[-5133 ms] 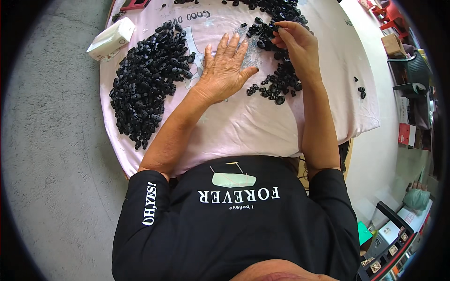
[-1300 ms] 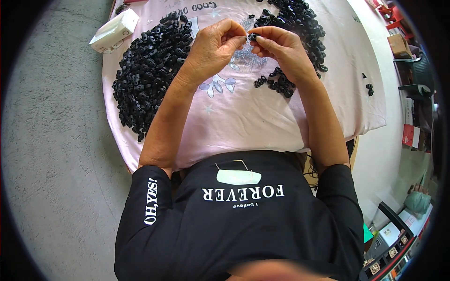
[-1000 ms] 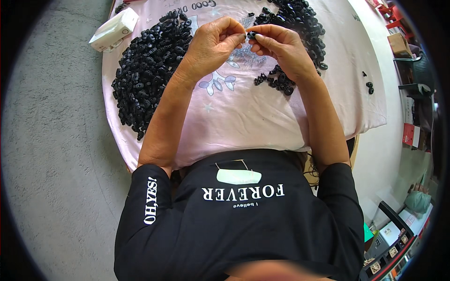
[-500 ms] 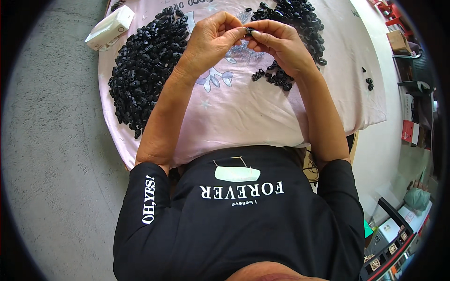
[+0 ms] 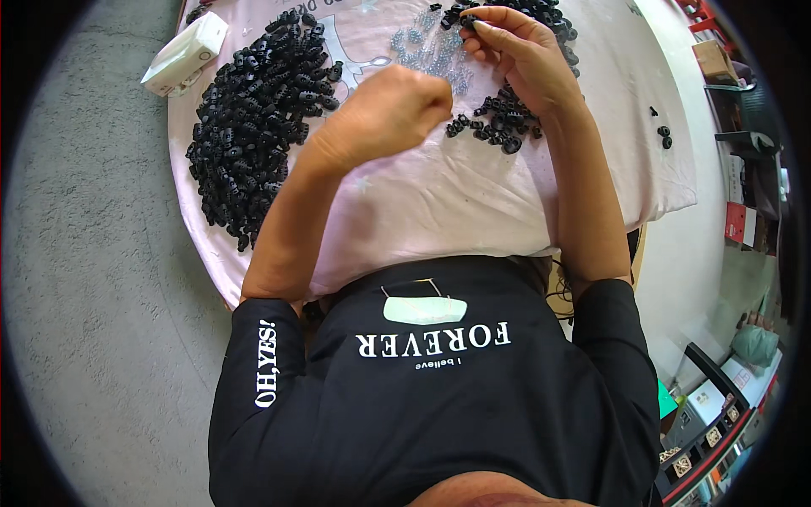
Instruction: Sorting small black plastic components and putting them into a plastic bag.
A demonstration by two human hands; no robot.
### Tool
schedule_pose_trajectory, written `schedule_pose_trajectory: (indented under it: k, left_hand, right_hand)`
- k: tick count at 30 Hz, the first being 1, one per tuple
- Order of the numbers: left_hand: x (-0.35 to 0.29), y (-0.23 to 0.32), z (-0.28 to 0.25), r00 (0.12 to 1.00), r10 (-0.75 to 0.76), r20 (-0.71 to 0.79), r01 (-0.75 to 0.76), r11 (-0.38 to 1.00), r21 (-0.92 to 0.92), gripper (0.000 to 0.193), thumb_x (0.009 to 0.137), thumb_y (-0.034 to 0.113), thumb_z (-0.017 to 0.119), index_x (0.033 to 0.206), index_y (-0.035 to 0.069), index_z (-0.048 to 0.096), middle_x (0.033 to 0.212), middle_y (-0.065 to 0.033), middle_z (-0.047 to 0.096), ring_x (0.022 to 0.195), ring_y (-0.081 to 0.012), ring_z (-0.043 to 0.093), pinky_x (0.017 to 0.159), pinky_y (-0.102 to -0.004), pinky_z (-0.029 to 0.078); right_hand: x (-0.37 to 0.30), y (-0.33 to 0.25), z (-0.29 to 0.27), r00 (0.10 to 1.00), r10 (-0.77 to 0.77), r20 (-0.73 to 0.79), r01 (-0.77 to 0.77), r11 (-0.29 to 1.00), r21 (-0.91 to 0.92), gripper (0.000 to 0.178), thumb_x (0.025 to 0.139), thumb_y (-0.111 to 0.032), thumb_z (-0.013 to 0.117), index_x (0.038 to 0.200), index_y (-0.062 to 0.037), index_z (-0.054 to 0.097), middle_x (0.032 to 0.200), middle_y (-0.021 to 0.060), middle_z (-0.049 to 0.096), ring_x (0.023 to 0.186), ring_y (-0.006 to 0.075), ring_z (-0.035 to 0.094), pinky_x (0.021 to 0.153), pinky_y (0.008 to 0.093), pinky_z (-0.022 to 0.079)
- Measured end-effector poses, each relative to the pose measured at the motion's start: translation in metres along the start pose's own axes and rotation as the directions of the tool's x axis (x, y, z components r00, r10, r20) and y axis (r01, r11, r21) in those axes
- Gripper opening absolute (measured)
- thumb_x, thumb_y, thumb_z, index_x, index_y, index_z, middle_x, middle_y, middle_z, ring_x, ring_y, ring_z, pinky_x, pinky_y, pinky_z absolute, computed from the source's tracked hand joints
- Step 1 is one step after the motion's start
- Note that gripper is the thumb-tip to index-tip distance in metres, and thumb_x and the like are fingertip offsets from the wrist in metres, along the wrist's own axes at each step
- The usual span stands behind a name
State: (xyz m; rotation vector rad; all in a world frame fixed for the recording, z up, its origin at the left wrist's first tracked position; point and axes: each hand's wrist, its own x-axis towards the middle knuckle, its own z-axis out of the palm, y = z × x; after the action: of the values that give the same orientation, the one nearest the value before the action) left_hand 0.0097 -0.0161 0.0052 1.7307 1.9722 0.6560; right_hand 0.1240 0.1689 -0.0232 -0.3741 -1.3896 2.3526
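Note:
My right hand (image 5: 525, 66) is raised at the far side of the table, thumb and forefinger pinching a small black plastic part (image 5: 469, 23) that looks like a piece of a cord lock. My left hand (image 5: 384, 114) is curled closed over the middle of the cloth, slightly blurred; whatever its fingers hold is hidden. Between and beyond the hands lies a loose heap of small silvery springs (image 5: 427, 51). A large pile of black cord locks (image 5: 253, 127) spreads left of my left hand. Small black parts (image 5: 503, 122) lie scattered below my right hand.
More black parts (image 5: 557, 25) are heaped at the far right, behind my right hand. A white tissue pack (image 5: 186, 52) rests at the table's left edge. A few stray black pieces (image 5: 666, 137) lie on the pink cloth (image 5: 439, 203) at right. Boxes and shelves stand beyond.
My hands were together, working on a small black part. The left has come away toward me, while the right has moved slightly away from me with a black part in its fingers.

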Motion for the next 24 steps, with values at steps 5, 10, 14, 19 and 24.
schedule_pose_trajectory:
  k: [5, 10, 14, 19, 24]
  left_hand:
    - [-0.002, 0.022, 0.015, 0.999, -0.044, 0.023, 0.038, 0.977, 0.211, 0.021, 0.08, 0.021, 0.072, 0.086, 0.002, 0.065, 0.082, -0.0182, 0.069, 0.082, -0.0385, 0.068, 0.075, -0.0459, 0.054]
    - [-0.003, 0.018, 0.021, 1.0, -0.005, 0.015, 0.001, 0.966, 0.259, 0.022, 0.08, 0.017, 0.072, 0.09, 0.001, 0.062, 0.081, -0.0177, 0.068, 0.08, -0.0397, 0.067, 0.073, -0.0463, 0.052]
    - [-0.005, 0.006, 0.018, 0.998, 0.063, -0.024, -0.059, 0.986, 0.158, 0.017, 0.081, 0.012, 0.07, 0.089, 0.0, 0.062, 0.079, -0.0182, 0.067, 0.078, -0.0384, 0.067, 0.072, -0.0442, 0.053]
    - [-0.001, 0.002, -0.006, 0.98, 0.042, -0.197, -0.043, 0.999, 0.001, 0.013, 0.084, 0.0, 0.069, 0.096, -0.002, 0.065, 0.074, -0.0145, 0.067, 0.067, -0.0201, 0.068, 0.063, -0.0306, 0.053]
    - [0.004, -0.008, -0.01, 0.929, -0.124, -0.349, -0.021, 0.923, -0.385, 0.014, 0.091, 0.0, 0.067, 0.103, -0.002, 0.071, 0.088, -0.0087, 0.074, 0.079, -0.0115, 0.07, 0.074, -0.0246, 0.057]
  right_hand:
    - [0.006, 0.008, -0.011, 0.998, -0.043, 0.035, 0.045, 0.997, -0.056, 0.018, 0.097, -0.007, 0.063, 0.114, -0.0004, 0.066, 0.092, 0.0061, 0.069, 0.078, 0.0114, 0.065, 0.074, 0.0235, 0.053]
    - [0.007, 0.011, -0.013, 0.997, -0.053, 0.061, 0.061, 0.989, -0.135, 0.021, 0.099, -0.007, 0.062, 0.118, 0.0, 0.067, 0.098, 0.0066, 0.07, 0.085, 0.011, 0.067, 0.08, 0.0235, 0.054]
    - [0.007, 0.012, -0.012, 0.995, -0.051, 0.091, 0.064, 0.988, -0.14, 0.022, 0.099, -0.008, 0.062, 0.119, -0.0002, 0.067, 0.098, 0.0065, 0.07, 0.084, 0.0106, 0.067, 0.08, 0.0236, 0.054]
    - [0.005, 0.011, -0.007, 0.997, -0.024, 0.078, 0.036, 0.988, -0.152, 0.023, 0.099, -0.009, 0.061, 0.12, -0.0002, 0.066, 0.097, 0.0066, 0.07, 0.084, 0.0102, 0.067, 0.08, 0.0235, 0.054]
    - [0.005, 0.014, -0.008, 0.994, 0.041, 0.1, -0.03, 0.993, -0.113, 0.023, 0.1, -0.011, 0.061, 0.12, -0.0009, 0.066, 0.098, 0.0068, 0.071, 0.084, 0.0099, 0.067, 0.078, 0.0227, 0.055]
